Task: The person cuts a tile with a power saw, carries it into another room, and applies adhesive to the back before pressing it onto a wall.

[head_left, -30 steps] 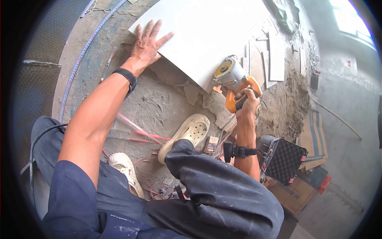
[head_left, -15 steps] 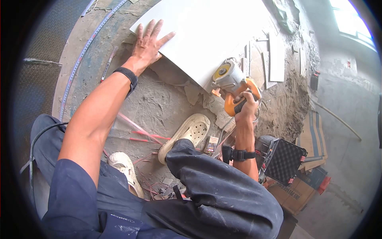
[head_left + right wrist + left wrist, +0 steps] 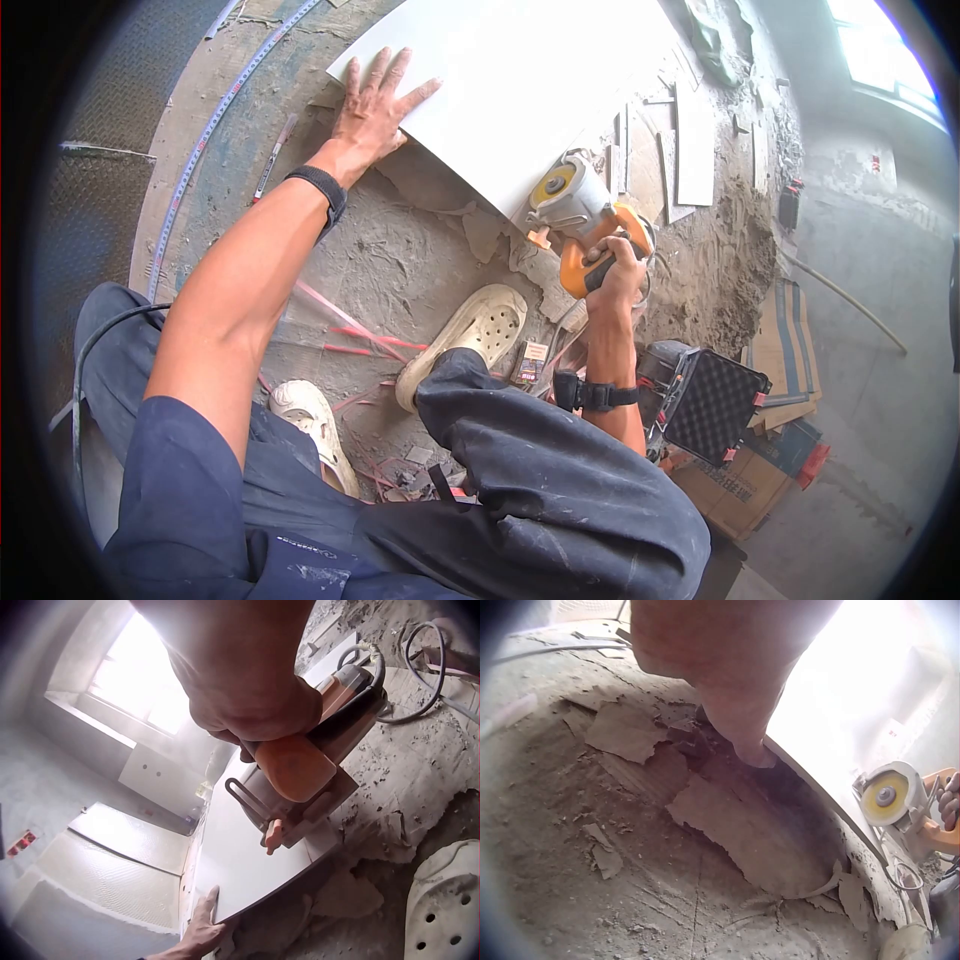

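A large white tile (image 3: pixel 490 90) lies on the dusty floor. My left hand (image 3: pixel 372 112) rests on its left corner, fingers spread and straight, its thumb side near the front edge. With my right hand (image 3: pixel 622 268) I grip the orange handle of a handheld tile saw (image 3: pixel 580 200). The saw sits at the tile's right front corner, and its yellow disc (image 3: pixel 885 796) faces left in the left wrist view. In the right wrist view an orange wing knob (image 3: pixel 274 836) and the flat base plate show over the tile. The cutting rim is hidden.
Narrow tile strips (image 3: pixel 694 145) lie right of the tile. A tape measure (image 3: pixel 205 140) stretches along the left, beside a marker pen (image 3: pixel 270 165). My clogs (image 3: pixel 480 330) stand among pink straps and rubble. An open tool case (image 3: pixel 715 405) and cardboard (image 3: pixel 785 350) sit at right.
The tile saw and my right hand have moved a little toward me and slightly left at the tile's corner. My left hand stays in nearly the same place.
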Motion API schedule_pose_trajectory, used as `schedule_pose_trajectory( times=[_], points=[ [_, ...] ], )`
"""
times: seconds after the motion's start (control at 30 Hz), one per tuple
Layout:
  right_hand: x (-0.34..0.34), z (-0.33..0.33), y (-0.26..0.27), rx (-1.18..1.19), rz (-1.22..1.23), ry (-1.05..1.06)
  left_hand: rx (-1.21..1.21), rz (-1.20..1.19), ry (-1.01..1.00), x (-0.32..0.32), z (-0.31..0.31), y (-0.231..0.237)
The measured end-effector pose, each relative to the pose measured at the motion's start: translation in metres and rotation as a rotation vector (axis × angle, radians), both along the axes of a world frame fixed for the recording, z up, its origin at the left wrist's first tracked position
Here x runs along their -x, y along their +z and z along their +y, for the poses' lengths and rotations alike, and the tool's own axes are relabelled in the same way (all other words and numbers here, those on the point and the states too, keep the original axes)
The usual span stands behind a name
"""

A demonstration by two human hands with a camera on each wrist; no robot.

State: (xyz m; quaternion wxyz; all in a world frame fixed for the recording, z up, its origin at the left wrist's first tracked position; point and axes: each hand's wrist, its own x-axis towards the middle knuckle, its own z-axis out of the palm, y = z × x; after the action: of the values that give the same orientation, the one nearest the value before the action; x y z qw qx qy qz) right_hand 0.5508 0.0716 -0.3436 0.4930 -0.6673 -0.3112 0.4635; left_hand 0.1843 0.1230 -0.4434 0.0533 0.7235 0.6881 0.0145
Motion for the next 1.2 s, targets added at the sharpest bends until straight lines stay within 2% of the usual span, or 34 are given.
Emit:
schedule_pose_trajectory(
  times=[1.2],
  points=[
    [0.001,-0.029,-0.002,0.011,0.046,0.008,-0.005,0.002,0.008,-0.001,0.000,-0.001]
  ],
)
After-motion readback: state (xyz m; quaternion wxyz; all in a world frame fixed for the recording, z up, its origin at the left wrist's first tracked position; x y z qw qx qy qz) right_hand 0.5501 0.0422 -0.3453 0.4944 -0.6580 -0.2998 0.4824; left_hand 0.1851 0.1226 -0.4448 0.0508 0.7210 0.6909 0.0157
